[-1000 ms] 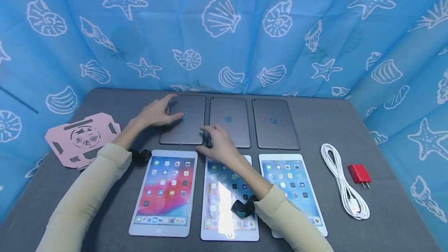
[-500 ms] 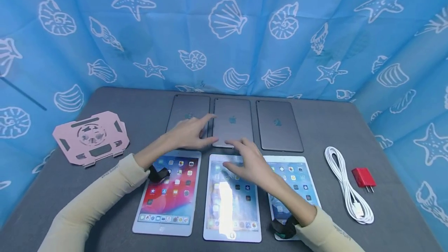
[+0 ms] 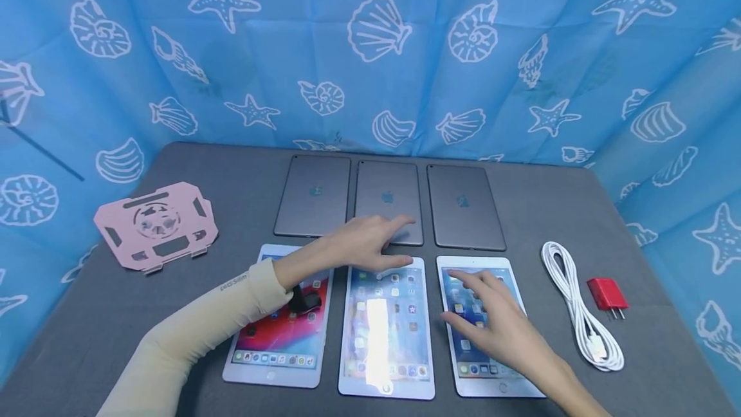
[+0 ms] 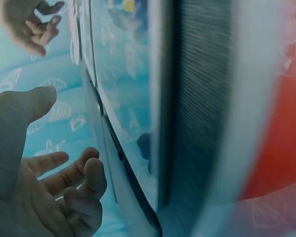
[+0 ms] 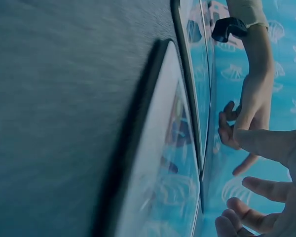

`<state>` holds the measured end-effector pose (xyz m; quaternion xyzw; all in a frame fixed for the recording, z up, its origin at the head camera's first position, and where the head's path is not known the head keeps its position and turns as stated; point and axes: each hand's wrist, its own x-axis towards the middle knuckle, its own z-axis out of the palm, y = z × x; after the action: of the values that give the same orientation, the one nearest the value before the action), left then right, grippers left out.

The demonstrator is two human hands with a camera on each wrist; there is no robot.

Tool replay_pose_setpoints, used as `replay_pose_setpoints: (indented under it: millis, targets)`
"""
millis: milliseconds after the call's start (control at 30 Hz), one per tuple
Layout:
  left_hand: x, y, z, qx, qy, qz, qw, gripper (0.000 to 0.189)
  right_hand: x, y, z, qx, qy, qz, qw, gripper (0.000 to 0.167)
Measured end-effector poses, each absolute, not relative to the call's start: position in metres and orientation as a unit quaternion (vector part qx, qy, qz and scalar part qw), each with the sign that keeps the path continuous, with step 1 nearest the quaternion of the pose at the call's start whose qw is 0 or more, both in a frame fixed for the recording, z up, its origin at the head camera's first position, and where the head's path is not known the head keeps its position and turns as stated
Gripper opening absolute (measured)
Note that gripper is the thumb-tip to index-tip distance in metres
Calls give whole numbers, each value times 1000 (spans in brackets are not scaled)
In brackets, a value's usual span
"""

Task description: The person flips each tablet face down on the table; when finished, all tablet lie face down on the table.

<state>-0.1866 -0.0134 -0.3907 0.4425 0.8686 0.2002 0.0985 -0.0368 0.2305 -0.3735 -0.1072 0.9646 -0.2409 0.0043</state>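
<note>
My left hand point(image 3: 367, 243) hovers over the lower end of the middle grey tablet point(image 3: 389, 179) and the top of the middle white tablet point(image 3: 359, 320). Its thumb and index finger are spread, with nothing between them; the left wrist view shows the other fingers loosely bent. My right hand point(image 3: 500, 324) is above the right white tablet point(image 3: 475, 369), thumb and fingers apart and holding nothing. Under the left forearm lies the left white tablet point(image 3: 272, 375), partly hidden. All three white tablets face up with lit home screens. Behind them, the left grey tablet point(image 3: 315, 188) and right grey tablet point(image 3: 466, 208) lie back up.
A pink slotted stand point(image 3: 164, 246) lies at the left of the grey tabletop point(image 3: 538, 204). To the right are a coiled white cable point(image 3: 570, 295) and a red plug adapter point(image 3: 606, 293). A blue seashell-print curtain point(image 3: 278, 50) hangs behind the table.
From the left grey tablet, my left hand has moved right and toward me. My right hand has moved right and nearer, from the middle tablets to over the right white tablet.
</note>
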Motion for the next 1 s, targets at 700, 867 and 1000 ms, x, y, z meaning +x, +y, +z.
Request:
replay_pose_setpoints:
  millis: [700, 867, 1000]
  targets:
    - [-182, 33, -401, 475, 846, 196, 139, 75, 17, 307, -398, 67, 964, -166, 197, 103]
    - [-183, 36, -404, 473, 848, 186, 149, 76, 21, 315, -408, 72, 964, -157, 201, 103]
    - [-182, 36, -405, 474, 851, 173, 145, 76, 22, 317, -413, 90, 958, -159, 222, 106]
